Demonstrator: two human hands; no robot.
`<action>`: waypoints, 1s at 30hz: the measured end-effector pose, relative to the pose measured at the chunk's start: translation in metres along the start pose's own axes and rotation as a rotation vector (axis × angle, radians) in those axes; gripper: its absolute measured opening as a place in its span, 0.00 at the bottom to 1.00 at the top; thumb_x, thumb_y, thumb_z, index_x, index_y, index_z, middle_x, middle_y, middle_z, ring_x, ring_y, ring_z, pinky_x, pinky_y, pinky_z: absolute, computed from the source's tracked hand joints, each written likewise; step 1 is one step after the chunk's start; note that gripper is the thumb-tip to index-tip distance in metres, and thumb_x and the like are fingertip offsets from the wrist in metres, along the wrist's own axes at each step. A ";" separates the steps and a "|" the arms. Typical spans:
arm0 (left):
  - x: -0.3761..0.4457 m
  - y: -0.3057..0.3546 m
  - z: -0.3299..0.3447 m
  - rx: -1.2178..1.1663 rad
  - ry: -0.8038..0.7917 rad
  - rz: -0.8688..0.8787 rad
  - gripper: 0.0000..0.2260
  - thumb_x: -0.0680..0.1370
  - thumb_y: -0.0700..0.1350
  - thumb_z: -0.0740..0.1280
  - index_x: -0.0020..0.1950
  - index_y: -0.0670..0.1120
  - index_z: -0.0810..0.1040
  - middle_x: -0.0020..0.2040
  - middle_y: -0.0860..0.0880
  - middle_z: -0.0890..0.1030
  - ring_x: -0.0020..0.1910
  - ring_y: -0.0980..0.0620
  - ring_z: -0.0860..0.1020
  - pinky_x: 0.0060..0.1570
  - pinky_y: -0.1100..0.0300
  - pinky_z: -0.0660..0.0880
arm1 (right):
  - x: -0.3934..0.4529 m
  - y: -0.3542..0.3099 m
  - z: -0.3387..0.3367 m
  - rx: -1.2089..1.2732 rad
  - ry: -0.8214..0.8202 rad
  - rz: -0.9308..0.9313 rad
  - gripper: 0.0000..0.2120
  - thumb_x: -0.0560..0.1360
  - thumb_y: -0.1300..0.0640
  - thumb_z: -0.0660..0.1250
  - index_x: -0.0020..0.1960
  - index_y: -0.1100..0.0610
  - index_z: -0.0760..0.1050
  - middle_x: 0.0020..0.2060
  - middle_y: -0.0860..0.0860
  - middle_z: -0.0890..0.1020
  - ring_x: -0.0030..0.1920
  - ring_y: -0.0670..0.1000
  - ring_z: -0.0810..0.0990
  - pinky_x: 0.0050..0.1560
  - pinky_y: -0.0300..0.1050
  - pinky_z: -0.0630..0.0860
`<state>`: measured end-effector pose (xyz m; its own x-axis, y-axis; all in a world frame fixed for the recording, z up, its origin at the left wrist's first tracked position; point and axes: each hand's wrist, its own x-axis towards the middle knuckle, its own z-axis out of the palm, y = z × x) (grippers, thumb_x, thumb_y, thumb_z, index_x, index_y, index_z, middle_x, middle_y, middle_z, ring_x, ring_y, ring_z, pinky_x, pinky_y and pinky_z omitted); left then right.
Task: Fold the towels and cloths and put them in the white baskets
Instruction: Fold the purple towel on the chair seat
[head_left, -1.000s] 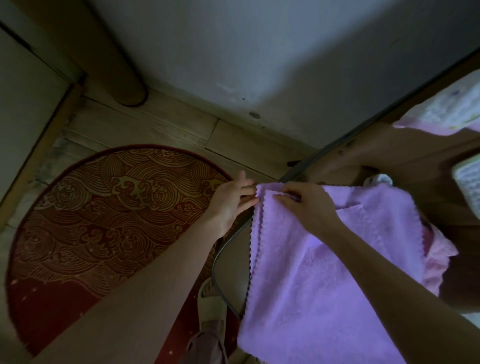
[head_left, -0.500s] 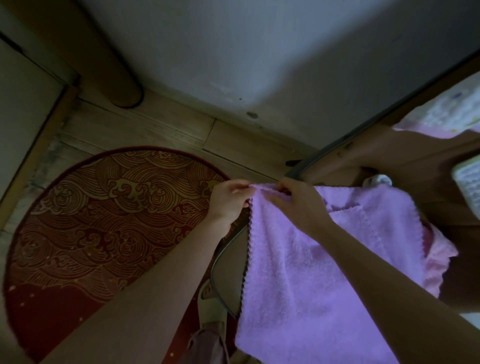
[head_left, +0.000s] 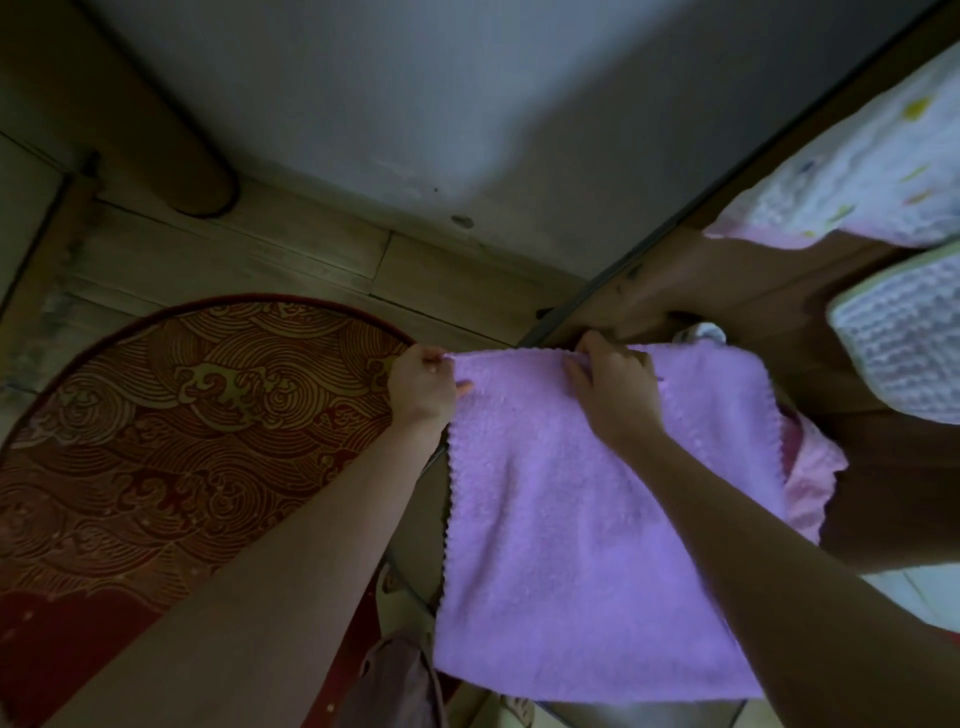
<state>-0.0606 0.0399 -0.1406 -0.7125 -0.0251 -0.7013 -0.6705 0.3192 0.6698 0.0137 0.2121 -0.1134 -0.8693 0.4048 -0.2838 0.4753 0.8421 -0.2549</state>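
Lying on the wooden table (head_left: 769, 312), the purple towel (head_left: 597, 519) is the biggest thing in play. It hangs off the near edge of the table toward the person. It is soft and fluffy, almost square, with a tiny zigzag trim down its left side.

A red rug (head_left: 182, 441) with curly gold waves covers the floor on the left. At the far right of the table sit 2 more cloths: a white quilted cloth (head_left: 857, 171) with small colored spots, and a bumpy white cloth (head_left: 898, 332) with a pale green border. A pink cloth (head_left: 810, 483) peeks out from under the purple towel. No white basket shows.

Both hands hold the far edge of the towel. The left hand (head_left: 423, 387) pinches the far left corner. The right hand (head_left: 613, 387) grips the same edge near its middle, with fingers curled over it. The rest of the towel lies toward the person from both grips, so the next fold likely brings this far edge down to the near one.
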 end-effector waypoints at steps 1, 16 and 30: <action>0.001 -0.001 0.001 -0.015 0.008 -0.010 0.09 0.79 0.33 0.63 0.58 0.33 0.75 0.51 0.39 0.76 0.53 0.42 0.79 0.42 0.62 0.79 | -0.003 0.003 0.006 -0.013 0.012 0.008 0.10 0.79 0.54 0.61 0.51 0.61 0.74 0.43 0.61 0.80 0.46 0.64 0.77 0.53 0.54 0.68; -0.075 -0.021 0.072 0.481 -0.475 0.815 0.12 0.78 0.39 0.61 0.60 0.40 0.78 0.56 0.44 0.79 0.52 0.50 0.77 0.56 0.58 0.72 | -0.110 0.082 -0.019 -0.129 0.085 -0.067 0.31 0.68 0.40 0.62 0.62 0.62 0.72 0.56 0.60 0.78 0.53 0.63 0.77 0.51 0.53 0.68; -0.076 -0.017 0.098 0.735 -0.341 0.830 0.21 0.81 0.31 0.55 0.74 0.34 0.62 0.73 0.38 0.64 0.73 0.41 0.62 0.71 0.68 0.52 | -0.081 0.111 -0.056 0.570 0.350 0.039 0.06 0.71 0.68 0.60 0.46 0.61 0.70 0.39 0.49 0.71 0.38 0.47 0.68 0.41 0.41 0.64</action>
<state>0.0257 0.1289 -0.1225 -0.7091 0.6708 -0.2173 0.3386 0.5942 0.7296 0.1294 0.2930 -0.0671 -0.7974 0.6034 -0.0106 0.4209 0.5435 -0.7263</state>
